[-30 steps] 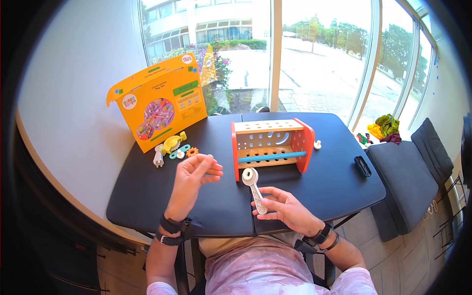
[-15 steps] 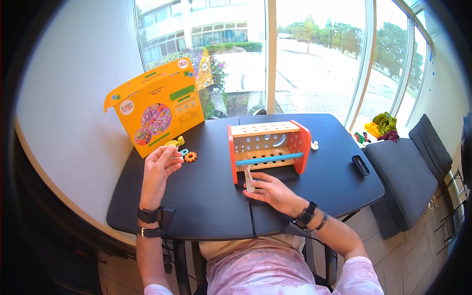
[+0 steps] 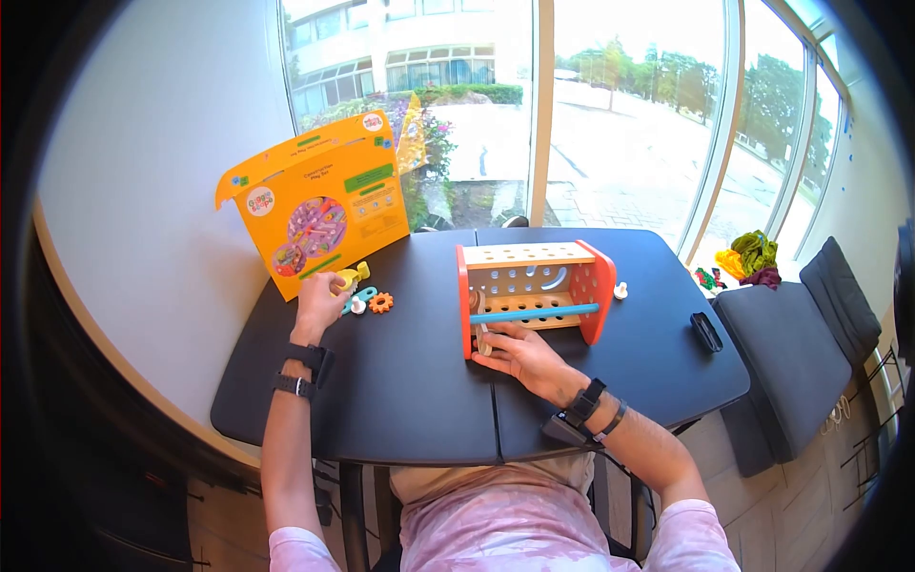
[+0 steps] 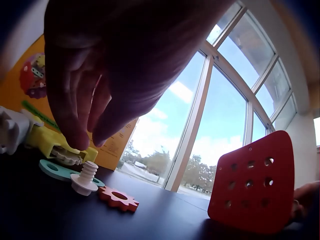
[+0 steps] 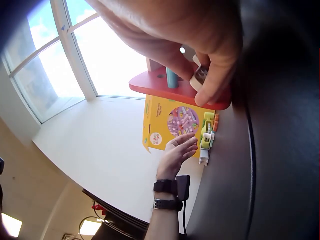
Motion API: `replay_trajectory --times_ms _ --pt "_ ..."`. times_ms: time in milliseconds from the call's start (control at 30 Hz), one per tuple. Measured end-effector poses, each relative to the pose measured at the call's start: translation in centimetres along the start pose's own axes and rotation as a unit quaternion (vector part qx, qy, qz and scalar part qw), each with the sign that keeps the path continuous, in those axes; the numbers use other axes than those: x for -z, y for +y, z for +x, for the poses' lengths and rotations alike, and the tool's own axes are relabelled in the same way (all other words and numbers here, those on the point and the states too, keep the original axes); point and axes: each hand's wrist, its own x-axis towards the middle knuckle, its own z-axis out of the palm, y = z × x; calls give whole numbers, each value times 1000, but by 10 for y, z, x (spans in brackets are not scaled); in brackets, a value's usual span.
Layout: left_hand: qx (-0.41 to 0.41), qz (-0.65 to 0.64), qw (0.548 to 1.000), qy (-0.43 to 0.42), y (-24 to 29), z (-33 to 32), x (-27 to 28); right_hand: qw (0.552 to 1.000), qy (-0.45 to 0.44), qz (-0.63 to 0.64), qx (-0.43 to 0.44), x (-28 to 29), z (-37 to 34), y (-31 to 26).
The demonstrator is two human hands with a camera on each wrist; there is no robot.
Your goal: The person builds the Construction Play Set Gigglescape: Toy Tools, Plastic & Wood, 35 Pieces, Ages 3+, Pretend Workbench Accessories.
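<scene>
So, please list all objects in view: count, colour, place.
box: 1, yellow, back left
table: 1, black, centre
workbench: 1, red, wooden, centre
rod: 1, blue, across workbench
strip: 1, teal, before box
gear: 1, orange, beside strip
screws: 2, white, beside gear and workbench
toy pieces: several, yellow, white, by box
wrench: 1, white, at workbench
case: 1, black, table right
chair: 1, grey, right
cloths: several, multicoloured, right
left hand: 1, near strip
right hand: 1, holding wrench

Place: ground-level room, exact use unclear
Windows [image 3: 542,124]: tall, facing pavement [image 3: 591,202] and a building [image 3: 438,59]
Seat [image 3: 786,334]: dark, cushioned
</scene>
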Motion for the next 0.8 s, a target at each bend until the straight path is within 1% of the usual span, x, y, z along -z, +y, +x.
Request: replay_trajectory --times_ms 33,133,200,233,333,433,500,633,667,767,800 --pt "7 18 1000 -10 -2 4 -3 1000 -2 -4 2 0 1 0" --pt "55 18 997 -45 -11 9 -13 1000 -11 -14 4 1 3 -1" --pt "33 70 995 -55 -29 19 -25 1000 -11 -20 2 1 4 -2" --pt "21 97 993 -60 -25 18 -23 1000 -8 -22 -2 1 5 -2" --pt "33 124 990 -59 -9 7 -19 1000 -5 -23 -2 2 5 -2" --pt "22 82 994 -64 -2 -1 -17 1000 -6 -18 -2 4 6 -1" --pt "8 85 996 -34 -6 -2 -20 1000 -3 -16 -5 6 7 0" --pt "-1 82 997 5 23 -4 -14 1000 7 -13 -3 9 9 3" --pt "-33 77 996 22 36 -9 -10 1000 8 -12 -3 9 8 3" --pt "-8 -96 993 -68 74 -26 2 1000 3 -14 1 7 7 2" --pt "-27 -129 987 -91 72 -23 -4 1000 5 -16 2 6 7 2"
